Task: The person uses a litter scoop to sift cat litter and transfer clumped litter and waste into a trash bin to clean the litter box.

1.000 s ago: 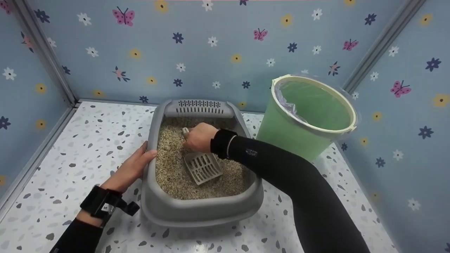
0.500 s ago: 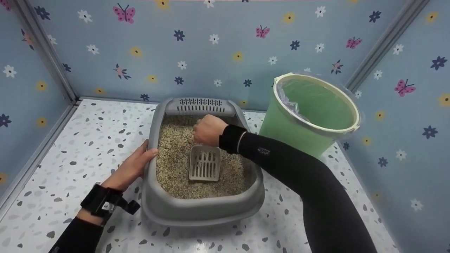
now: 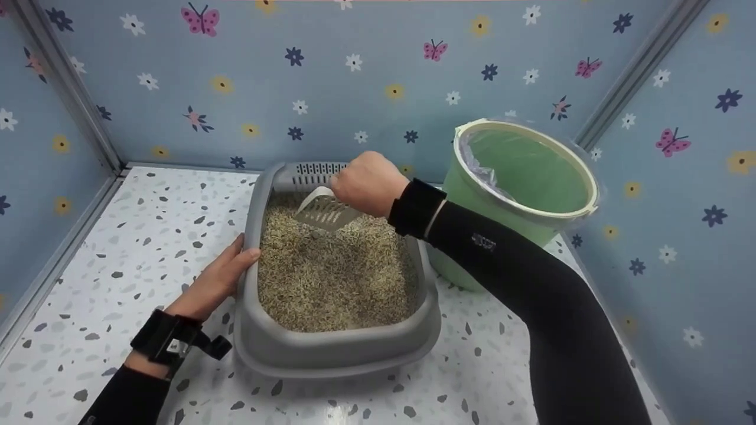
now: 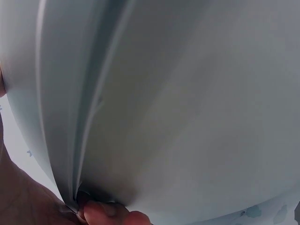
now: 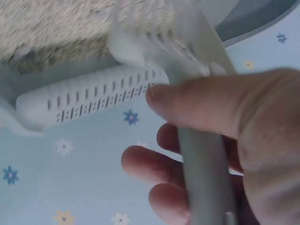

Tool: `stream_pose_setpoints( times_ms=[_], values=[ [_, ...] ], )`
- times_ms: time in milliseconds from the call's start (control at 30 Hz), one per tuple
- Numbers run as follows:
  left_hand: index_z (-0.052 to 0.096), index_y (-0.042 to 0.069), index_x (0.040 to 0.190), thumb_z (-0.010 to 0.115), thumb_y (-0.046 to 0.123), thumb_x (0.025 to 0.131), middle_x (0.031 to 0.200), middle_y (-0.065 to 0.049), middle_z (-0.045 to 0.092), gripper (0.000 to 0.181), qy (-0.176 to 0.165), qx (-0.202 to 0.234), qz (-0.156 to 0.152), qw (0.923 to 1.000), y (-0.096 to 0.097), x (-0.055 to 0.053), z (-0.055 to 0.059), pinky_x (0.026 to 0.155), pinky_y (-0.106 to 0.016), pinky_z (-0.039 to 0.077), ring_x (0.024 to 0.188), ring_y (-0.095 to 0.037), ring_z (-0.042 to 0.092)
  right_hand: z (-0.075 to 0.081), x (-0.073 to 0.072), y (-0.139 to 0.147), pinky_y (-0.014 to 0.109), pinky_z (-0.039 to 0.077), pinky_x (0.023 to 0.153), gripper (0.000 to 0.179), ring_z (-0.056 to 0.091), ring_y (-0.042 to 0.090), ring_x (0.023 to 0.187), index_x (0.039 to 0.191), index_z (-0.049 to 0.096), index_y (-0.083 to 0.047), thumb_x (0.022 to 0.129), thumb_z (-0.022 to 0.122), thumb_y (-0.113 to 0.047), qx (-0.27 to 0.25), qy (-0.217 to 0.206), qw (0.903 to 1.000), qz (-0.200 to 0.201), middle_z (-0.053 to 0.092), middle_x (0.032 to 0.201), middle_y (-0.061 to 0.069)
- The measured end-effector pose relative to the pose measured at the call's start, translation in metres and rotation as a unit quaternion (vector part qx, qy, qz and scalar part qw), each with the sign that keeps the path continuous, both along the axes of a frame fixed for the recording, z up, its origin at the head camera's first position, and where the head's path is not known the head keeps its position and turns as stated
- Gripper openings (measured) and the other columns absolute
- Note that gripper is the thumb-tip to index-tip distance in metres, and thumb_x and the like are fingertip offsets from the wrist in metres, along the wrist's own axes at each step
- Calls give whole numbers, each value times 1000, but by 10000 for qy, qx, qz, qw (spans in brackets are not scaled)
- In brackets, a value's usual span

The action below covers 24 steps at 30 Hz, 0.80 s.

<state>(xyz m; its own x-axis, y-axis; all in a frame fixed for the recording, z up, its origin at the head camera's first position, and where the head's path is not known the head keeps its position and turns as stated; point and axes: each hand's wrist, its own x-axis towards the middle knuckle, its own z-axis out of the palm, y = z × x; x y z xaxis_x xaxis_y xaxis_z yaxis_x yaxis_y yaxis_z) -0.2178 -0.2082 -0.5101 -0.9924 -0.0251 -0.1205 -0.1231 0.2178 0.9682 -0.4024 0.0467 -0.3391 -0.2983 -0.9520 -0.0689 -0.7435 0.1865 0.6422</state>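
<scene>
A grey litter box (image 3: 336, 354) holds tan granular litter (image 3: 336, 283). My right hand (image 3: 371, 183) grips the handle of a slotted litter scoop (image 3: 328, 217), held tilted above the litter toward the box's back end. In the right wrist view, fingers and thumb wrap the scoop's pale handle (image 5: 204, 164), and its slotted head is blurred. My left hand (image 3: 215, 280) holds the box's left rim, thumb on top. Curled fingertips (image 4: 117, 214) show under the rim edge in the left wrist view, against the box's outer side (image 4: 201, 117).
A green bin (image 3: 460, 260) with a clear plastic liner (image 3: 481, 174) stands just right of the litter box, its mouth facing up. Flowered blue wall panels (image 3: 260, 106) close in the back and both sides. The floor (image 3: 147, 236) is white with grey speckles.
The scoop has risen off the litter surface and tipped, moving toward the back of the box with my right hand. My left hand stays on the rim.
</scene>
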Motion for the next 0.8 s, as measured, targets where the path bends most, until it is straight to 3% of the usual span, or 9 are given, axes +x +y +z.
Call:
stream_pose_setpoints(
  times_ms=[133,233,400,500,667,800],
  values=[
    [-8,17,179,46,61,114,181,-33,5,95,38,44,19,10000,-1,0,-1,97,-47,61,142,-54,53,-10,-2,-2,28,21,48,42,21,11,56,77,38,-17,113,51,0,-23,273,9996,-91,25,63,-5],
    [-8,16,179,46,61,114,180,-35,7,95,58,21,12,10000,-1,-1,-2,94,-43,62,140,-53,56,-21,-5,-3,28,27,47,38,24,10,56,82,43,-16,120,47,-10,-92,205,9992,-320,27,64,-5],
    [-6,17,179,47,58,115,177,-37,19,92,183,122,-41,9997,-1,-1,-3,91,-45,64,135,-52,60,-43,-8,-4,30,42,51,26,39,15,62,101,56,-11,122,40,-13,-7,-296,9973,-667,48,73,-1],
    [-5,19,180,47,56,116,174,-36,26,91,228,210,-49,9995,-1,0,-4,90,-46,64,132,-50,63,-56,-9,-7,33,46,60,28,50,20,71,120,64,-5,123,38,-15,230,-486,9959,-729,64,88,6],
    [-6,18,179,47,60,114,177,-36,17,94,178,102,-36,9998,-1,0,-3,95,-47,63,135,-52,61,-76,-13,-16,34,61,72,41,67,24,88,139,67,0,124,39,-25,456,-164,9964,-700,72,107,11],
    [-8,15,179,47,60,114,181,-33,5,96,170,83,-51,9998,0,0,-2,110,-59,56,149,-58,47,-91,-19,-27,32,62,76,40,67,21,92,126,70,-4,124,35,-23,516,156,9958,-740,71,105,8]
  ],
)
